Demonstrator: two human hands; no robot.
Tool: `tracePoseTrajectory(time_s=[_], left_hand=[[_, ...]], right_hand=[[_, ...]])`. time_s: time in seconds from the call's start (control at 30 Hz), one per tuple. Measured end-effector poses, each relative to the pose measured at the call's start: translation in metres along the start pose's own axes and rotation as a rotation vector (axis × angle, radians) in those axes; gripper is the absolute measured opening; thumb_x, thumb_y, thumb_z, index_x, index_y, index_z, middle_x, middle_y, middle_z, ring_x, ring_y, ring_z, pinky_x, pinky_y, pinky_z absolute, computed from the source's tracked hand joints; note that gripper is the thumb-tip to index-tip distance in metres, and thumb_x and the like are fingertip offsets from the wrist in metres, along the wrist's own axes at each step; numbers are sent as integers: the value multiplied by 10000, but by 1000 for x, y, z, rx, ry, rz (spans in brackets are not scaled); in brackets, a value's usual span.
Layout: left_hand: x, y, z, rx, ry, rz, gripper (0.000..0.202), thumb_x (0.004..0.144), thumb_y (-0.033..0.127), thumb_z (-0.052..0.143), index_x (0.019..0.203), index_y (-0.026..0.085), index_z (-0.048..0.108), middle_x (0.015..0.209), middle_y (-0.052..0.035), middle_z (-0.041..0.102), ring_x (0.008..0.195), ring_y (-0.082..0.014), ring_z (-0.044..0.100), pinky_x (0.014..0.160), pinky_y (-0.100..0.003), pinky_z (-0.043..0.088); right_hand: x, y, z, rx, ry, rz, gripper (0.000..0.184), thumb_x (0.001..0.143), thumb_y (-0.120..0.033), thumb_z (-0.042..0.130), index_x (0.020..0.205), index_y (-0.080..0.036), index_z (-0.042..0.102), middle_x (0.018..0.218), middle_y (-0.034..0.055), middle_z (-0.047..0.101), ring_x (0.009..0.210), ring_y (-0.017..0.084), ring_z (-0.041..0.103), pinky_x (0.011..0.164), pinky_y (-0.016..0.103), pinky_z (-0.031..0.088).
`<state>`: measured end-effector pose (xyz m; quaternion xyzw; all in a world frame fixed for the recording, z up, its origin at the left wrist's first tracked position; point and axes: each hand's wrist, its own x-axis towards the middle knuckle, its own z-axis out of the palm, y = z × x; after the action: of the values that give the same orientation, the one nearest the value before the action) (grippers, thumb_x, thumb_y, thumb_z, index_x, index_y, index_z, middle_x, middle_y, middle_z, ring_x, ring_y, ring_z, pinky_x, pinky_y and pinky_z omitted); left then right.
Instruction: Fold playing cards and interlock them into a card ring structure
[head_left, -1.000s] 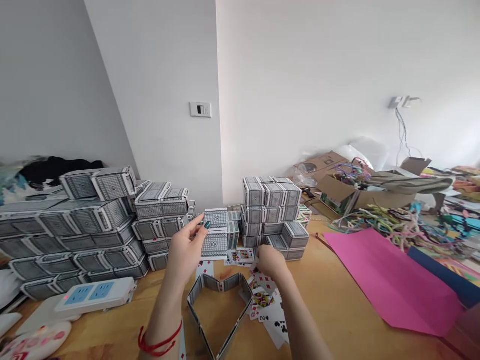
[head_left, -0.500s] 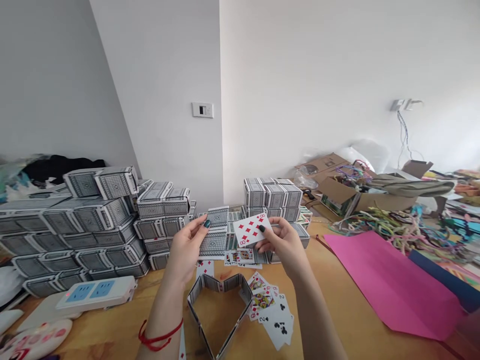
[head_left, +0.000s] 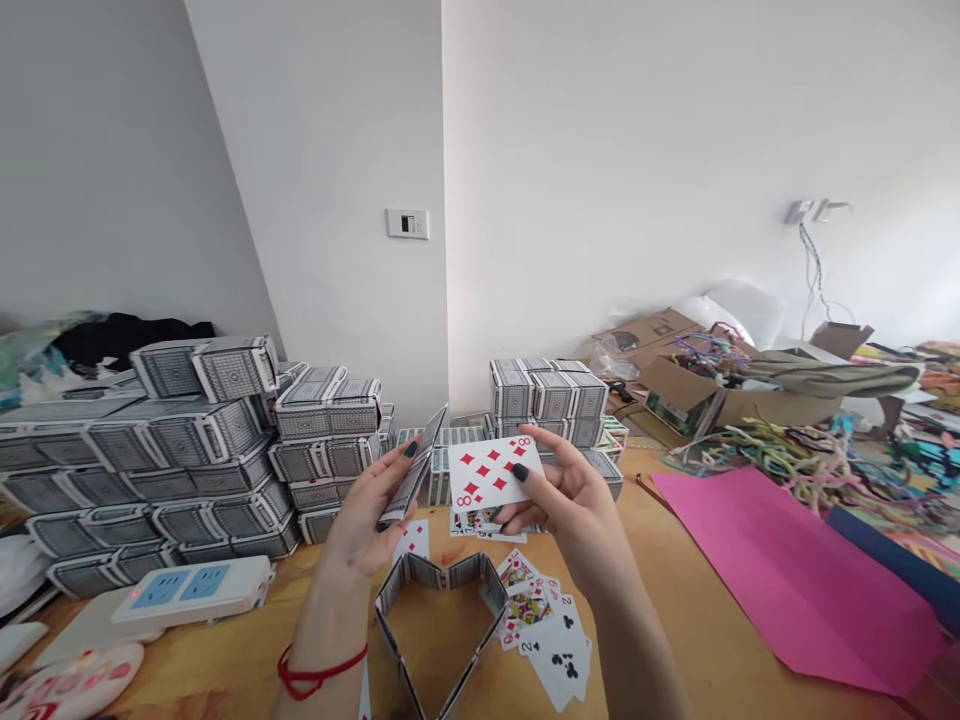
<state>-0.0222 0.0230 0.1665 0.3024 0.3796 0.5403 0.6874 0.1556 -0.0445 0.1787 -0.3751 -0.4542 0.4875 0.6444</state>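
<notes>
My left hand (head_left: 367, 510) pinches a folded playing card (head_left: 412, 477), its patterned back turned edge-on toward me. My right hand (head_left: 570, 500) holds an eight of diamonds (head_left: 491, 472) face up, thumb on top, close beside the folded card. Below both hands a heart-shaped ring of folded cards (head_left: 439, 620) stands on the wooden table (head_left: 675, 620). Loose face-up cards (head_left: 544, 620) lie just right of the ring. More cards (head_left: 480, 522) lie under my hands.
Stacks of card boxes (head_left: 187, 460) fill the left; a smaller stack (head_left: 551, 400) stands behind my hands. A white power strip (head_left: 191, 590) lies at left. Pink paper (head_left: 780, 570), coloured cords (head_left: 787, 450) and cardboard boxes (head_left: 690, 385) are at right.
My right hand picked up the eight of diamonds from the table and raised it. My left hand turned its folded card from facing me to edge-on.
</notes>
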Motion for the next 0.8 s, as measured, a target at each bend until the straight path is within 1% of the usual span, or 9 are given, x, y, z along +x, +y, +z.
tracePoseTrajectory(time_s=[0.07,0.2,0.3,0.4,0.47,0.57,0.67,0.8], left_hand=[[-2,0,3,5,-18,-15,279,747,102,578,1011,174,634,763,-21,683,485,-52,569,370,-103,395],[-11,3,15,33,37,-22,249,747,71,560,957,171,648,747,-24,691,506,-73,592,349,-112,385],[-13,4,19,26,29,-37,238,761,47,527,925,166,651,679,-11,683,494,-81,597,386,-127,427],[-9,1,15,41,-33,-16,255,766,56,522,970,157,637,638,-13,677,492,-98,605,455,-169,485],[-6,-1,11,76,-68,5,296,760,74,537,1033,158,614,682,-28,692,521,-113,621,500,-201,509],[-3,-2,6,158,-52,49,351,736,103,579,1082,158,595,768,-49,708,565,-123,635,534,-211,512],[-3,-2,4,247,-13,121,364,701,158,635,1064,155,614,814,-56,711,605,-131,640,558,-210,507],[-4,-3,2,365,-34,225,406,662,270,683,1053,176,633,865,-58,709,699,-159,647,643,-245,515]], right_hand=[[0,0,1,0,4,-14,574,742,-339,599,1247,-162,390,620,-7,605,541,170,649,502,277,538],[-1,1,1,23,30,-50,548,758,-325,580,1245,-159,389,615,-13,590,554,173,651,510,284,545],[0,1,1,19,45,-46,560,753,-315,588,1246,-146,383,601,-17,587,549,173,651,510,281,546],[0,0,1,4,54,-32,569,748,-319,595,1244,-137,383,598,-17,589,547,176,653,512,282,547],[0,0,0,-5,64,-32,573,744,-327,598,1242,-134,388,595,-17,592,548,177,653,514,284,547],[0,-1,-1,-34,86,-34,584,740,-338,599,1244,-128,392,584,-12,603,553,183,656,515,293,548],[1,-1,-3,-57,104,-46,588,737,-346,597,1245,-132,393,594,-4,617,574,193,660,522,305,548],[1,0,-4,-75,101,-79,556,751,-338,578,1234,-144,384,599,-4,621,578,185,657,527,304,543]])
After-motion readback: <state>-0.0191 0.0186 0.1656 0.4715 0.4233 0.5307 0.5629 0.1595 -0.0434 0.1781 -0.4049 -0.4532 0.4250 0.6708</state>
